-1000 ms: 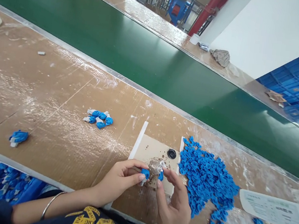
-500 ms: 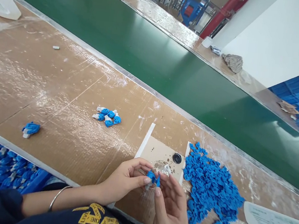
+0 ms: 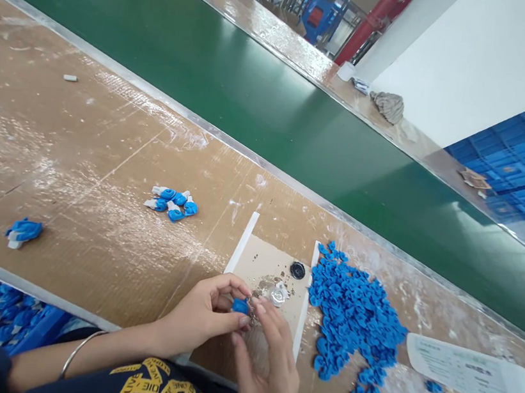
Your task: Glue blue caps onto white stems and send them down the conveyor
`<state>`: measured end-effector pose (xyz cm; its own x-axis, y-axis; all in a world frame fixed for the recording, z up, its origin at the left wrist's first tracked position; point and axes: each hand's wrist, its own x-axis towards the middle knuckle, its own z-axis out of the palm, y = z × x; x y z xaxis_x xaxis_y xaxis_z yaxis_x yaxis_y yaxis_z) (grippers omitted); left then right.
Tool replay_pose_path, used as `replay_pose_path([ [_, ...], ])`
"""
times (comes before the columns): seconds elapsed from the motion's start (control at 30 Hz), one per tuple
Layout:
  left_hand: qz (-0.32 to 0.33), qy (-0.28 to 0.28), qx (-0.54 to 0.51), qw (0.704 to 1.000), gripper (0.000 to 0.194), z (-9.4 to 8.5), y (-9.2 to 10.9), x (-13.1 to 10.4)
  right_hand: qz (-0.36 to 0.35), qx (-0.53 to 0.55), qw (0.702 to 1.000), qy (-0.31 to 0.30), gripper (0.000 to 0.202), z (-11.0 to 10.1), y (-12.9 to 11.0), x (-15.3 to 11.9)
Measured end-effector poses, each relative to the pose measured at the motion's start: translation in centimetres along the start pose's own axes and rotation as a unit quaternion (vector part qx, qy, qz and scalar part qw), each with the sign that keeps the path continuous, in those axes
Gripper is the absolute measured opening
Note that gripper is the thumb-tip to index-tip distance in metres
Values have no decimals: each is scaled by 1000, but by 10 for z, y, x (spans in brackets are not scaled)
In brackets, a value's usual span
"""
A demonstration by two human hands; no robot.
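Near the table's front edge, my left hand (image 3: 208, 312) pinches a small blue part (image 3: 241, 306) between thumb and fingers. My right hand (image 3: 267, 358) touches the same spot from the right, its thumb and fingers bent close together; whatever lies between them is too small to make out. Behind the hands is a beige board (image 3: 255, 253) with a black round cap (image 3: 297, 270) and a small clear dish (image 3: 277, 294). Right of the board spreads a large pile of small blue pieces (image 3: 358, 312). Several blue-and-white assembled parts (image 3: 174, 203) lie to the left of the board.
Another blue-and-white clump (image 3: 24, 231) lies on the brown table (image 3: 97, 200) at left. A blue crate (image 3: 39, 328) of similar parts stands at lower left. A green belt (image 3: 238, 90) crosses behind. A translucent printed sheet (image 3: 471, 372) lies at right.
The view has shifted, so the table things appear farther left. My right hand has closed in toward my left, and the separate blue piece at its fingertips no longer shows.
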<state>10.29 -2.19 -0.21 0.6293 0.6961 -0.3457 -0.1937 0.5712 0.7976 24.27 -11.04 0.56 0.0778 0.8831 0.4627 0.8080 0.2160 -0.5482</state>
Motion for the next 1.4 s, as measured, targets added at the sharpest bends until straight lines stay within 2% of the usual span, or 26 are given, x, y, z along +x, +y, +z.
replay_pose_path([
  [0.13, 51, 64, 116, 990, 26, -19, 10, -5, 74, -133, 985, 79, 20, -32, 40, 2],
  [0.23, 135, 169, 257, 942, 20, -48, 20, -9, 112, -201, 966, 117, 23, -48, 80, 3],
  [0.3, 183, 244, 346, 887, 21, -72, 29, -11, 115, -207, 966, 103, 29, -51, 101, 6],
  [0.37, 219, 309, 441, 813, 22, -96, 39, -14, 110, -208, 969, 76, 35, -51, 117, 10],
  [0.43, 250, 355, 548, 715, 21, -117, 51, -16, 98, -207, 972, 48, 40, -50, 129, 13],
  [0.5, 271, 374, 638, 616, 18, -134, 62, -16, 82, -203, 975, 22, 43, -50, 138, 16],
  [0.53, 275, 375, 672, 577, 18, -140, 66, -16, 73, -200, 977, 11, 44, -51, 141, 17],
  [0.6, 273, 375, 713, 525, 21, -147, 72, -14, 56, -192, 980, -3, 47, -52, 148, 17],
  [0.63, 269, 372, 724, 514, 22, -149, 74, -13, 46, -188, 981, -8, 47, -53, 150, 17],
  [0.83, 264, 343, 735, 522, 28, -136, 74, -7, -56, -217, 974, -39, 49, -53, 163, 18],
  [0.93, 263, 327, 742, 523, 29, -127, 78, -5, -65, -219, 972, -61, 50, -52, 164, 22],
  [1.07, 262, 294, 745, 538, 24, -123, 81, -4, -19, -204, 978, -46, 48, -61, 151, 24],
  [1.17, 268, 266, 744, 551, 22, -125, 77, -2, 61, -185, 981, 16, 37, -72, 132, 16],
  [1.23, 274, 256, 740, 558, 20, -126, 73, 0, 84, -174, 980, 40, 31, -74, 122, 8],
  [1.3, 276, 262, 732, 565, 17, -123, 69, 0, 84, -164, 983, 26, 29, -71, 116, 0],
  [1.4, 277, 301, 713, 569, 14, -112, 67, -2, 87, -161, 983, 0, 29, -59, 115, -6],
])
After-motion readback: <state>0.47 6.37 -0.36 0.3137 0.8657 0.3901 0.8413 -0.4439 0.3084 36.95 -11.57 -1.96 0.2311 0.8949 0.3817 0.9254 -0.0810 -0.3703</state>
